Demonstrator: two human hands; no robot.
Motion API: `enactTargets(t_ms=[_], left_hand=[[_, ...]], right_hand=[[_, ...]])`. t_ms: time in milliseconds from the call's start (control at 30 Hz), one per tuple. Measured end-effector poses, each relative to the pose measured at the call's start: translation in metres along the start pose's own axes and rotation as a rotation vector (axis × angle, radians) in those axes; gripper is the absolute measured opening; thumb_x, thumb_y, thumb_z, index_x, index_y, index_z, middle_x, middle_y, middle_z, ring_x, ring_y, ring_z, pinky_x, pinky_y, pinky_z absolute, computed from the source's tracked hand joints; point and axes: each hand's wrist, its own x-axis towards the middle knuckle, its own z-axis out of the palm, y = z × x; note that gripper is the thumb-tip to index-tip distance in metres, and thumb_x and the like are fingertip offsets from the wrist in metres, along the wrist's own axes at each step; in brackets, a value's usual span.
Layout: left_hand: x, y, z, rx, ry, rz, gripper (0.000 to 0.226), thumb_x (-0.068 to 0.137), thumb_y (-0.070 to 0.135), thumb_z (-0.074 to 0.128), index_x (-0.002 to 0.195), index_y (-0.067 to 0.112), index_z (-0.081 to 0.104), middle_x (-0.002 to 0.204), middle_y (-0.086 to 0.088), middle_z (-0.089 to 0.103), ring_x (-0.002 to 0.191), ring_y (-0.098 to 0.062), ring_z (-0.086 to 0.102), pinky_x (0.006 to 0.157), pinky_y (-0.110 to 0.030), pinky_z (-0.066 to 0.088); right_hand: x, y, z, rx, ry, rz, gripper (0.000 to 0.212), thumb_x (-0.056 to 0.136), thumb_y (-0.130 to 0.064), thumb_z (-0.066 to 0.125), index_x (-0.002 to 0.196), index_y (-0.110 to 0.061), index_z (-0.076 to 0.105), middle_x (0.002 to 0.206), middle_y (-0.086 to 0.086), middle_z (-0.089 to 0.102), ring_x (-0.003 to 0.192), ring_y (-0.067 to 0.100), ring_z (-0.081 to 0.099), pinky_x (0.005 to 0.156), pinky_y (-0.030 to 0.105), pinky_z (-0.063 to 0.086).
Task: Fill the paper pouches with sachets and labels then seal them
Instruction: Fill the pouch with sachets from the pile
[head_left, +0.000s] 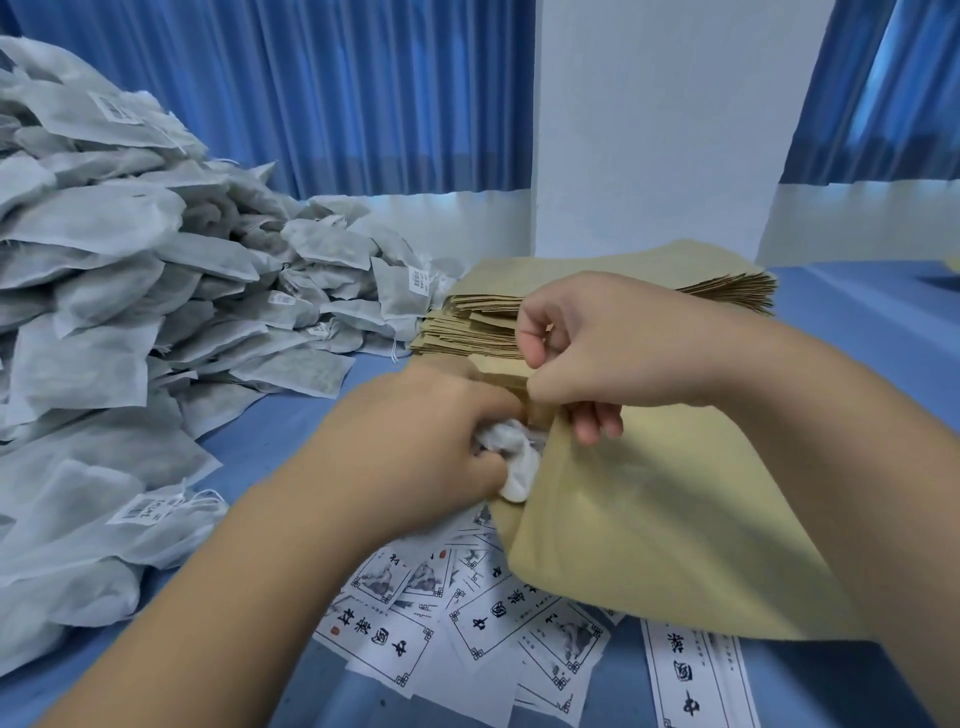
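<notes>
Sachet (511, 460) going into the paper pouch (649, 519), above the bench (291, 415).
The sachet heap (104, 322) crowds my left and labels (467, 623) litter the space below, so I hold the pouch lifted; my right hand (597, 353) pinches its mouth edge open, and my left hand (415, 447) has its fingers (485, 465) clenched on the sachet, half in.

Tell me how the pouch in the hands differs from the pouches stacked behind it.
The held pouch is tilted up over the labels; the stacked pouches lie flat in a pile. The held pouch's mouth is pinched open by the right hand while the left hand holds a white sachet at it; the stacked pouches are untouched. Both are plain tan paper.
</notes>
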Motion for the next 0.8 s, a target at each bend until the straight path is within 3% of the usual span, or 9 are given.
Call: enactTargets(t_ms=[67, 133, 200, 333, 567, 667, 733, 800], left_hand=[[-0.001, 0.004, 0.003, 0.129, 0.019, 0.022, 0.02, 0.084, 0.042, 0.05, 0.1, 0.037, 0.061, 0.099, 0.01, 0.052, 0.084, -0.011, 0.053, 0.06, -0.028, 0.044], [0.0, 0.008, 0.006, 0.175, 0.047, 0.031, 0.023, 0.088, 0.047, 0.044, 0.09, 0.028, 0.057, 0.093, 0.007, 0.049, 0.079, -0.015, 0.053, 0.054, -0.027, 0.036], [0.001, 0.008, 0.009, 0.155, 0.044, 0.032, 0.028, 0.087, 0.05, 0.042, 0.091, 0.026, 0.057, 0.095, 0.006, 0.051, 0.082, -0.018, 0.055, 0.057, -0.027, 0.038], [0.0, -0.002, 0.011, -0.024, -0.047, 0.037, 0.036, 0.073, 0.064, 0.046, 0.1, 0.041, 0.054, 0.099, 0.012, 0.053, 0.091, -0.01, 0.055, 0.068, -0.028, 0.045], [0.005, -0.01, 0.023, -0.009, -0.183, 0.113, 0.026, 0.078, 0.041, 0.054, 0.104, 0.038, 0.057, 0.109, 0.017, 0.053, 0.098, -0.007, 0.053, 0.069, -0.029, 0.048], [0.005, -0.01, 0.025, 0.015, -0.197, 0.128, 0.027, 0.08, 0.04, 0.052, 0.107, 0.037, 0.055, 0.108, 0.015, 0.051, 0.097, -0.008, 0.053, 0.07, -0.031, 0.05], [0.004, -0.01, 0.025, 0.022, -0.218, 0.14, 0.027, 0.083, 0.038, 0.05, 0.11, 0.039, 0.056, 0.11, 0.016, 0.051, 0.098, -0.008, 0.053, 0.073, -0.031, 0.05], [0.004, -0.011, 0.025, 0.029, -0.261, 0.151, 0.028, 0.086, 0.034, 0.047, 0.112, 0.04, 0.055, 0.115, 0.017, 0.049, 0.102, -0.009, 0.053, 0.076, -0.031, 0.05]], right_hand=[[0.001, -0.002, 0.004, 0.029, -0.012, -0.004, 0.013, 0.072, 0.002, 0.052, 0.078, -0.009, 0.049, 0.048, 0.004, 0.058, 0.037, 0.015, 0.058, 0.035, 0.018, 0.038], [0.004, -0.003, 0.009, 0.041, -0.014, -0.01, 0.012, 0.071, 0.001, 0.053, 0.076, -0.009, 0.049, 0.047, 0.004, 0.058, 0.036, 0.014, 0.057, 0.034, 0.018, 0.037], [0.007, -0.003, 0.015, 0.039, -0.004, -0.008, 0.012, 0.07, 0.0, 0.053, 0.073, -0.011, 0.048, 0.044, 0.003, 0.058, 0.034, 0.012, 0.055, 0.034, 0.017, 0.035], [0.013, 0.004, 0.02, 0.1, 0.02, 0.009, 0.014, 0.073, 0.001, 0.053, 0.072, -0.011, 0.047, 0.041, 0.003, 0.055, 0.035, 0.013, 0.054, 0.034, 0.018, 0.035], [0.011, 0.019, 0.02, 0.181, -0.112, 0.111, 0.008, 0.083, -0.002, 0.057, 0.083, -0.008, 0.053, 0.05, 0.003, 0.058, 0.046, 0.019, 0.06, 0.039, 0.023, 0.042], [0.005, 0.038, 0.004, 0.101, 0.107, 0.157, 0.011, 0.086, -0.022, 0.063, 0.084, -0.012, 0.059, 0.063, 0.002, 0.065, 0.055, 0.018, 0.065, 0.045, 0.028, 0.048], [-0.005, 0.061, -0.006, -0.091, 0.359, 0.23, 0.014, 0.085, -0.033, 0.061, 0.08, -0.019, 0.06, 0.072, 0.0, 0.067, 0.064, 0.019, 0.065, 0.053, 0.032, 0.051], [-0.019, 0.092, -0.009, -0.32, 0.507, 0.337, 0.016, 0.087, -0.038, 0.057, 0.08, -0.023, 0.059, 0.081, -0.002, 0.065, 0.073, 0.017, 0.06, 0.061, 0.03, 0.046]])
